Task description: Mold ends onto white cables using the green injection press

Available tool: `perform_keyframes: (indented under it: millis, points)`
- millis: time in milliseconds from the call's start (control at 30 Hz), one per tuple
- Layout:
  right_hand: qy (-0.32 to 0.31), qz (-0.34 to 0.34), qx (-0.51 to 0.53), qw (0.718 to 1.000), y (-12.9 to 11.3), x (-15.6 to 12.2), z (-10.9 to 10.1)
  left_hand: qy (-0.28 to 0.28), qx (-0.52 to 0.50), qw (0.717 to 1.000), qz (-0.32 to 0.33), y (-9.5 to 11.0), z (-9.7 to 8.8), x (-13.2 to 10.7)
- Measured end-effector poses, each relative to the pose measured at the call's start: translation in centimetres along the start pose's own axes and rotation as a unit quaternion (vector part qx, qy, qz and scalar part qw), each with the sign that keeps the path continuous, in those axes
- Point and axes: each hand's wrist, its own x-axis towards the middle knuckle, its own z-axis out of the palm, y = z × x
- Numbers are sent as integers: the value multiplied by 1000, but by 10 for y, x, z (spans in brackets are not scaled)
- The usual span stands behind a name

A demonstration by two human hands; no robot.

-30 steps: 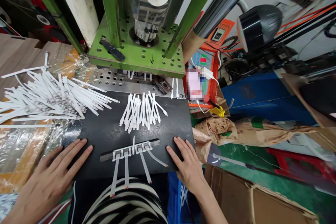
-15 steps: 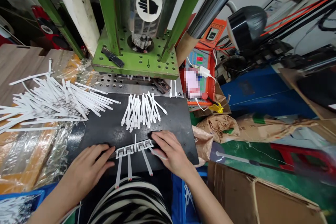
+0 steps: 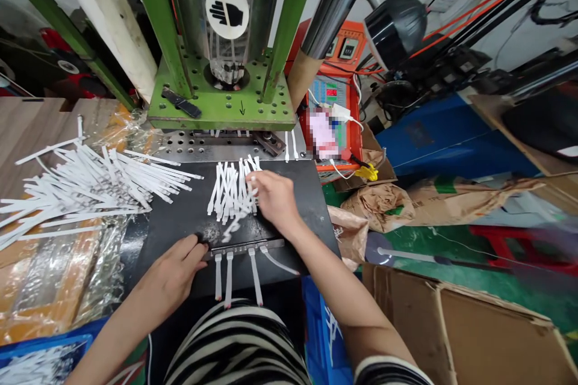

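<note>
A black plate point(image 3: 180, 216) lies in front of a green press point(image 3: 221, 102). Near its front edge a thin metal bar point(image 3: 246, 247) carries several white strips point(image 3: 255, 271) that hang toward me. My left hand point(image 3: 174, 274) rests on the plate with its fingertips pressing the bar's left end, fingers curled. My right hand point(image 3: 273, 198) sits farther back, its fingers closed in a pinch on a white sprue piece point(image 3: 232, 225) lifted off the bar, right beside a small pile of short white strips point(image 3: 232, 189).
A large heap of long white strips point(image 3: 85, 183) lies on crinkled plastic at the left. An orange control box point(image 3: 334, 114) and a black lamp point(image 3: 395, 24) stand at the right. Brown paper bags point(image 3: 383, 204) and a cardboard box point(image 3: 456, 337) sit lower right.
My right hand left the bar and moved back toward the small pile, taking the white sprue piece with it. My left hand stayed at the bar's left end. The view shifted slightly.
</note>
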Motion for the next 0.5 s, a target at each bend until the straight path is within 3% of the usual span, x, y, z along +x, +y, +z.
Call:
perform_keyframes:
  millis: [100,200,300,367,400,433,500]
  points:
    - [129,110,13,985,32,-29,-35,22,9,1000,8,0,3,-3]
    - [226,241,-84,940,74,-87,-86,47,18,999,13,0,8,-8]
    - [214,342,-269,875,104,-145,-127,56,22,998,2,0,13,-13]
    - [187,350,-368,841,110,-169,-139,55,16,998,-9,3,13,-16]
    - [182,328,-396,838,108,-174,-140,61,10,998,-13,4,11,-16]
    - [178,290,-405,849,102,-176,-137,73,2,997,-14,7,9,-15]
    - [153,188,-359,902,81,-168,-122,114,-18,993,1,12,5,-10]
